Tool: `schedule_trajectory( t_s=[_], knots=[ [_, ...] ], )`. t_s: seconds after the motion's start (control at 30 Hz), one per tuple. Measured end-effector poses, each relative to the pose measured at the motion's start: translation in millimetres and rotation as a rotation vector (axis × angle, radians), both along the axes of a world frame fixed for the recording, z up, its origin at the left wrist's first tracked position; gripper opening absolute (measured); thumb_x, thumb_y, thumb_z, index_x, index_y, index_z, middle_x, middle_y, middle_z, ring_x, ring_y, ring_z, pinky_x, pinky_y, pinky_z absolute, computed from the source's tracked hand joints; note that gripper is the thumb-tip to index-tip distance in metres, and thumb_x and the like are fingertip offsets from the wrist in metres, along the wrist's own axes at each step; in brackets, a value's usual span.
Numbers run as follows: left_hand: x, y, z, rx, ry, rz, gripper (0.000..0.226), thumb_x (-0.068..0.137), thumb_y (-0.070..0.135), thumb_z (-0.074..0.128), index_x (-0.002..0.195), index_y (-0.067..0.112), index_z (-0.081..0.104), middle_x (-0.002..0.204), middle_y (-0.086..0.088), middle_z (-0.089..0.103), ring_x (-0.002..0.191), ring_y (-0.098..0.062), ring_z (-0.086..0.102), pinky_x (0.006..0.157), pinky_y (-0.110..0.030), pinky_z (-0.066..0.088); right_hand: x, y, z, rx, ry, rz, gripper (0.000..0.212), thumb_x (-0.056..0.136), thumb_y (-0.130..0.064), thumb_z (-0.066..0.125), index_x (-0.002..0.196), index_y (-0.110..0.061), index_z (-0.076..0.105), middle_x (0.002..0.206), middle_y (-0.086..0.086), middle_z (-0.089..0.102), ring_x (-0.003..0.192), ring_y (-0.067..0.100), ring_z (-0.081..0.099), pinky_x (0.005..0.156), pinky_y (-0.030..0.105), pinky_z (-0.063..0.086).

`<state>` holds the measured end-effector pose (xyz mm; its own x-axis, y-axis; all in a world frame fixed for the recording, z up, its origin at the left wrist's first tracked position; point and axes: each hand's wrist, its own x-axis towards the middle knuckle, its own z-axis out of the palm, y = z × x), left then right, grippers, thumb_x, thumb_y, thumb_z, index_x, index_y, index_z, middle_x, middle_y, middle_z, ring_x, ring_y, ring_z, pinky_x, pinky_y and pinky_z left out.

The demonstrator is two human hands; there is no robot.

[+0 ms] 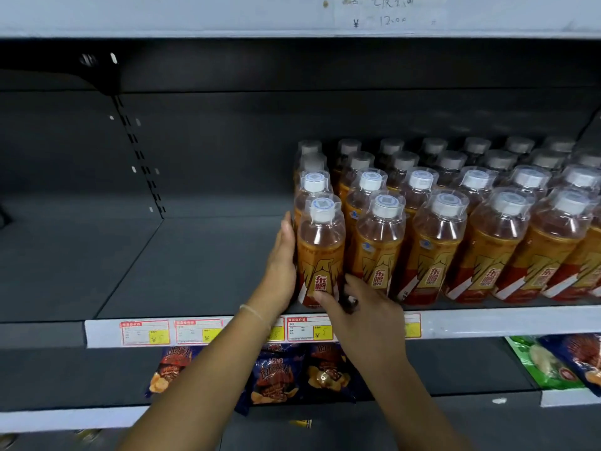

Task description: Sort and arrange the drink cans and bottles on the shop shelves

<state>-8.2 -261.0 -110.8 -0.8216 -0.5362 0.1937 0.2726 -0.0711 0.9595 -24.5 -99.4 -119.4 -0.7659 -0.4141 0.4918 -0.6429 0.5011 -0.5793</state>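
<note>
Partly hidden, partly cropped
Forearms (201, 385) cover some price tags (310, 328); the rightmost bottles (588, 255) run off the right edge.

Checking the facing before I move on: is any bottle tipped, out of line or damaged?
No: the bottles all stand upright, capped, in even rows. Only oddity: two price tags at left sit below shelf holding no bottles.
</note>
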Motion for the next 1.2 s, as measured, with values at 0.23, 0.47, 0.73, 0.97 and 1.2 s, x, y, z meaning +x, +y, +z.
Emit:
schedule_trajectory(
  t_s=[0.23, 0.47, 0.73, 0.97, 1.2],
  knots=[
    [35, 29, 2, -0.421, -0.234, 0.044, 0.12, 0.065, 0.054, 0.086, 0.153, 0.044, 0.005, 0.15, 0.011, 0.041, 0.134, -0.004, 0.044, 0.11, -0.033, 0.042, -21, 35, -9, 0.038, 0.012, -0.168, 0.028, 0.08, -0.044, 0.078, 0.079, -0.017, 0.07, 0.079, -0.002, 0.065, 0.072, 0.014, 0.056, 0.054, 0.017, 0.029],
    [28, 39, 3, -0.428, -0.274, 0.198, 0.099, 0.072, 0.028, 0.087, 0.149, 0.03, 0.026, 0.134, 0.002, 0.055, 0.12, -0.01, 0.056, 0.104, -0.039, 0.048, -30, 34, -12, 0.031, 0.043, -0.094, 0.024, 0.077, -0.025, 0.085, 0.077, -0.009, 0.068, 0.083, 0.007, 0.061, 0.069, 0.013, 0.045, 0.055, 0.012, 0.024],
    [24, 42, -1, -0.372, -0.223, 0.245, 0.082, 0.072, 0.019, 0.086, 0.139, 0.026, 0.039, 0.116, 0.007, 0.065, 0.101, 0.003, 0.063, 0.08, -0.007, 0.048, -36, 35, -12, 0.014, 0.093, -0.042, 0.025, 0.074, -0.02, 0.088, 0.074, -0.006, 0.067, 0.079, 0.011, 0.061, 0.068, 0.027, 0.058, 0.06, 0.025, 0.035],
    [25, 48, 1, -0.349, -0.208, 0.294, 0.069, 0.072, 0.017, 0.086, 0.127, 0.03, 0.046, 0.106, 0.01, 0.068, 0.092, 0.002, 0.066, 0.072, -0.008, 0.049, -39, 37, -14, 0.037, 0.143, -0.01, 0.025, 0.074, -0.022, 0.087, 0.076, -0.005, 0.068, 0.076, 0.011, 0.061, 0.066, 0.026, 0.058, 0.058, 0.024, 0.034],
    [27, 52, 6, -0.302, -0.208, 0.236, 0.079, 0.076, 0.012, 0.083, 0.138, 0.024, 0.036, 0.096, 0.004, 0.072, 0.084, -0.007, 0.071, 0.071, -0.015, 0.053, -39, 39, -12, 0.084, 0.099, 0.003, 0.024, 0.082, -0.027, 0.081, 0.083, -0.006, 0.068, 0.082, 0.011, 0.063, 0.071, 0.021, 0.054, 0.06, 0.023, 0.03]
  ],
)
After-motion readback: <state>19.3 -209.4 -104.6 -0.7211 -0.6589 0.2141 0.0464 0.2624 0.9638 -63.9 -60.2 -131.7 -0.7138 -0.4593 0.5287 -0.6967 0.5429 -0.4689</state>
